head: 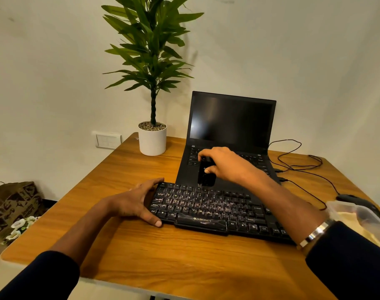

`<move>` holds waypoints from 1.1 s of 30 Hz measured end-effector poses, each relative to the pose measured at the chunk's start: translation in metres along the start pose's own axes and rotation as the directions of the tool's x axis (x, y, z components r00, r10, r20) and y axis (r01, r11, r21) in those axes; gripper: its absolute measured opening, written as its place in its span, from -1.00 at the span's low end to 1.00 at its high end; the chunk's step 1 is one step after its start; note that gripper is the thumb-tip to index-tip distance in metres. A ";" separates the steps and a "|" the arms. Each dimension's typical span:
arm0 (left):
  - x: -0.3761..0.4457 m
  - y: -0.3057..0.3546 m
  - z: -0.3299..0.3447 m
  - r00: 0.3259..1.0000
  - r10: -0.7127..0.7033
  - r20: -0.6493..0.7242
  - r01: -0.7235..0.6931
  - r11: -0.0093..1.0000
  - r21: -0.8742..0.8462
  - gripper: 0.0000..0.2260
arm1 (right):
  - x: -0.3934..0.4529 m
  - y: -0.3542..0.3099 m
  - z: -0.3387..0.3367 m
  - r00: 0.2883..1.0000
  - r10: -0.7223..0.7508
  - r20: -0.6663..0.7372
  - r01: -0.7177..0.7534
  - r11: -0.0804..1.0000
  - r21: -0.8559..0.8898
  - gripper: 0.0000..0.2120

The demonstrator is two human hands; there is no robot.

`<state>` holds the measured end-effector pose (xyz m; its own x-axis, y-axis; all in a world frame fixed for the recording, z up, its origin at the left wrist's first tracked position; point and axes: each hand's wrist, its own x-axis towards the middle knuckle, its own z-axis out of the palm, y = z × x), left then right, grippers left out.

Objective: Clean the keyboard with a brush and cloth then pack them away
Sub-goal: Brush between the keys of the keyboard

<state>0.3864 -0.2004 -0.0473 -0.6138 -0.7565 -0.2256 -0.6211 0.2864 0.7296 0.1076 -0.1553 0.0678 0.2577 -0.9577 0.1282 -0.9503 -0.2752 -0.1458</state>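
We see the black plastic ZEBRONICS keyboard (208, 211) lying flat on the wooden worktop (141, 252). Our left hand (135, 204) braces its left end, fingers (150, 186) spread and relaxed. Our right hand (223, 163) pinches a small black brush (206, 175) between thumb and curled fingers, bristles just above the top key row. Beyond these fingers stands an open black laptop (230, 126).

bare table (167, 256) in front of keyboard (217, 213), laptop (230, 126) close behind, plant pot (152, 140) back-left, cables (299, 167) right
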 end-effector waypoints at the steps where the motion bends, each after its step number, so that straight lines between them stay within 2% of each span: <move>1: 0.000 0.000 0.000 1.000 0.000 0.001 0.000 1.000 0.001 0.06 | -0.001 -0.002 0.002 1.000 -0.008 0.010 0.008 1.000 0.008 -0.64; 7: 0.001 -0.001 0.000 1.000 -0.007 -0.001 0.007 1.000 0.011 0.10 | -0.003 -0.008 -0.012 0.987 -0.067 0.144 0.056 0.995 0.085 -0.68; 9: 0.001 -0.001 0.000 1.000 0.003 -0.002 -0.003 1.000 0.012 0.11 | -0.003 -0.010 -0.018 0.992 -0.072 0.108 0.059 0.992 0.115 -0.67; 14: 0.002 -0.002 0.000 1.000 0.004 -0.005 -0.004 1.000 -0.001 0.10 | 0.005 -0.018 -0.002 0.999 -0.024 -0.036 0.025 0.999 0.029 -0.63; 18: 0.002 -0.002 0.000 1.000 0.003 -0.008 -0.003 1.000 0.002 0.12 | 0.005 -0.027 0.010 1.000 -0.028 0.004 0.028 0.999 0.036 -0.60; 23: 0.002 -0.002 0.001 1.000 0.010 -0.003 -0.010 1.000 -0.005 0.13 | 0.004 -0.025 -0.005 0.991 -0.057 0.125 0.047 0.996 0.076 -0.57; 29: 0.001 0.000 0.001 1.000 -0.002 -0.008 0.002 1.000 0.007 0.15 | 0.010 -0.025 -0.002 1.000 0.002 -0.029 0.000 0.997 0.079 -0.60; 33: -0.001 0.001 0.001 1.000 0.002 -0.008 -0.002 1.000 0.015 0.16 | 0.009 -0.034 0.010 1.000 -0.011 -0.005 0.012 0.998 0.062 -0.59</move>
<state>0.3862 -0.1989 -0.0466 -0.6114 -0.7605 -0.2189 -0.6272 0.2969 0.7201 0.1444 -0.1557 0.0640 0.2677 -0.9540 0.1349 -0.9345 -0.2912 -0.2048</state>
